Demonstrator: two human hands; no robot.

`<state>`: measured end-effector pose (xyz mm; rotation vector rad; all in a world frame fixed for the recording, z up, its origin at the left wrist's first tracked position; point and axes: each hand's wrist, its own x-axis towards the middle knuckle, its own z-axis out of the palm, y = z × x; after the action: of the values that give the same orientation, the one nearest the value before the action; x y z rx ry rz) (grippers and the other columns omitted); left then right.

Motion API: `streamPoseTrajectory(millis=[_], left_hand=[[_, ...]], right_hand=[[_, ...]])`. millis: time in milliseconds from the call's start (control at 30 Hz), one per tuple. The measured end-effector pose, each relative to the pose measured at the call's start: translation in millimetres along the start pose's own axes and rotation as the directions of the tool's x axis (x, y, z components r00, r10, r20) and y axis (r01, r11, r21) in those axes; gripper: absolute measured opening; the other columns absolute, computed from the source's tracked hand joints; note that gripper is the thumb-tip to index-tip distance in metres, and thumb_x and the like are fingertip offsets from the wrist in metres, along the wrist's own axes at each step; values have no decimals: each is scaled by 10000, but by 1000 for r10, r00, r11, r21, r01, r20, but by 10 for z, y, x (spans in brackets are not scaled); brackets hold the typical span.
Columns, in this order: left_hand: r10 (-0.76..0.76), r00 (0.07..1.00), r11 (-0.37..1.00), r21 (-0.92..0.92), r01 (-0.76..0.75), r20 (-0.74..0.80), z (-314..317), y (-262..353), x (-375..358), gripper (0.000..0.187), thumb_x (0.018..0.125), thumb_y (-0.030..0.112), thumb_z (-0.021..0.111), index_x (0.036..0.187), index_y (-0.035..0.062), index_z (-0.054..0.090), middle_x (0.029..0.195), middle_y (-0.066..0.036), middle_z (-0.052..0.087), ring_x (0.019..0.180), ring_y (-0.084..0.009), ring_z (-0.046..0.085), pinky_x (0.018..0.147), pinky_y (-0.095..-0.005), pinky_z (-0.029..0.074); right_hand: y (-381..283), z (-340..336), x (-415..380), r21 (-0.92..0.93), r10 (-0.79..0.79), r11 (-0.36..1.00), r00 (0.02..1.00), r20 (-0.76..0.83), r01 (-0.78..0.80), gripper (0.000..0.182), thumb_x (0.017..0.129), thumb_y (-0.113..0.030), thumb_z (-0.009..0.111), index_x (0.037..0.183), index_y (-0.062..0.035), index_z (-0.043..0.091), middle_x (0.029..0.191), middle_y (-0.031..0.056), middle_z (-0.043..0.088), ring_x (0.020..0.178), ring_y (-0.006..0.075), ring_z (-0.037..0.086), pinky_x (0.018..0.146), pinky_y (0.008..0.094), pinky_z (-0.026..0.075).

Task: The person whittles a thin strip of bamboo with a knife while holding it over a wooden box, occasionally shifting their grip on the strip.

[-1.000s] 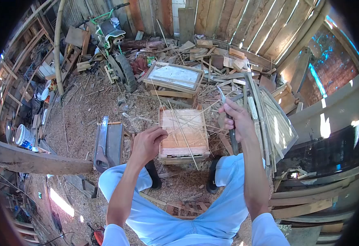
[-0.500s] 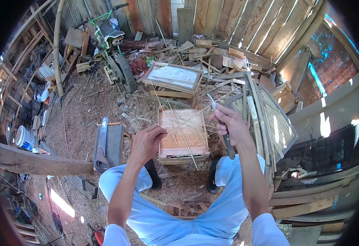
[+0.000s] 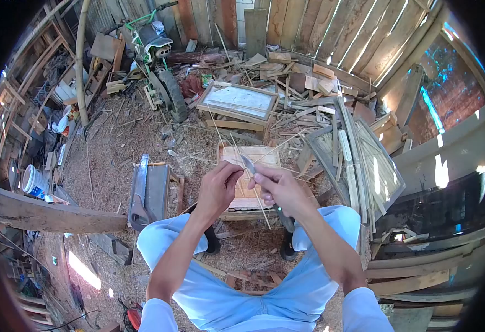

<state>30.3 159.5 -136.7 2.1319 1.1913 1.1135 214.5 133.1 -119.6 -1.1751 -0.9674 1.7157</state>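
The left hand (image 3: 219, 189) is pinched on a long, thin, pale strip (image 3: 281, 145) slanting up toward two o'clock. At its three o'clock, just beside it, the right hand (image 3: 280, 191) is wrapped around a pointed metal-bladed knife (image 3: 248, 164) with a dark handle. Both hover over a rectangular slatted pale-wood box (image 3: 267, 157). At nine o'clock, a broad-bladed metal handsaw (image 3: 140, 182) lies on a flat grey-topped box (image 3: 158, 193); coarse shavings cover the floor (image 3: 109, 171).

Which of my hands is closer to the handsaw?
Left. The left hand is to the right of the handsaw, not touching it; the right hand, gripping a knife, is farther right.
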Motion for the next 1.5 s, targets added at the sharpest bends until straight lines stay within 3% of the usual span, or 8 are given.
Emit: streamPoseTrajectory(millis=[167, 333, 433, 967, 1100, 1300, 1433, 1500], left_hand=[[6, 1000, 1000, 7, -6, 10, -58, 4, 1, 50, 830, 35, 628, 872, 7, 624, 785, -135, 601, 649, -320, 601, 564, -380, 457], [-27, 999, 1000, -9, 27, 30, -40, 5, -2, 49, 826, 29, 629, 865, 1, 623, 787, -141, 601, 662, -327, 601, 574, -384, 457], [18, 1000, 1000, 13, -17, -18, -39, -11, -14, 54, 796, -5, 648, 849, -5, 635, 734, -109, 594, 594, -239, 575, 530, -319, 429], [13, 1000, 999, 29, -14, 12, -75, -10, 0, 52, 809, -7, 638, 860, -10, 633, 769, -121, 620, 643, -255, 605, 570, -321, 468], [23, 1000, 1000, 10, -23, 0, -76, -41, -31, 50, 816, -3, 639, 864, -14, 637, 770, -122, 622, 644, -254, 607, 576, -320, 473], [-20, 1000, 999, -29, 19, -19, -77, -60, 12, 52, 827, 29, 633, 860, -11, 626, 780, -145, 615, 651, -309, 599, 562, -362, 456], [-17, 1000, 999, -36, 16, -5, -67, 41, 40, 58, 830, 32, 634, 862, -17, 629, 779, -151, 621, 644, -310, 598, 564, -361, 455], [5, 1000, 1000, -29, -5, -5, -46, 61, 36, 54, 812, 2, 645, 866, -1, 649, 742, -115, 613, 620, -234, 588, 546, -316, 433]], right_hand=[[-168, -228, 28, 136, -23, 990, 994, -110, 38, 301, 958, -100, 504, 1239, -5, 552, 836, 23, 614, 520, 45, 390, 421, 180, 322], [-68, -90, -16, 18, 17, 1000, 997, -73, -16, 322, 956, -110, 511, 1263, -15, 530, 880, 52, 615, 526, 46, 390, 426, 181, 319], [-171, -249, 25, 120, -21, 992, 983, -184, 43, 323, 948, -103, 519, 1264, -39, 541, 888, 46, 609, 513, 44, 395, 423, 184, 322], [-240, -412, -43, 143, -37, 988, 986, -162, 61, 334, 947, -107, 516, 1275, -46, 528, 866, 19, 573, 538, 39, 394, 421, 175, 322], [-428, -664, -61, 237, -195, 937, 946, -259, 258, 339, 948, -103, 514, 1282, -49, 514, 854, 25, 568, 543, 43, 404, 421, 164, 320], [-307, -383, -128, 215, -149, 957, 967, -206, 194, 368, 952, -94, 509, 1316, -44, 488, 852, 48, 591, 524, 42, 399, 423, 169, 332], [-110, -17, -78, -35, -47, 998, 998, -30, 46, 377, 947, -109, 530, 1315, -36, 493, 851, 53, 618, 526, 42, 397, 430, 173, 324], [-59, -23, -60, -37, -45, 998, 998, 48, 47, 371, 945, -119, 540, 1303, -28, 502, 856, 56, 618, 524, 45, 400, 433, 177, 319]])
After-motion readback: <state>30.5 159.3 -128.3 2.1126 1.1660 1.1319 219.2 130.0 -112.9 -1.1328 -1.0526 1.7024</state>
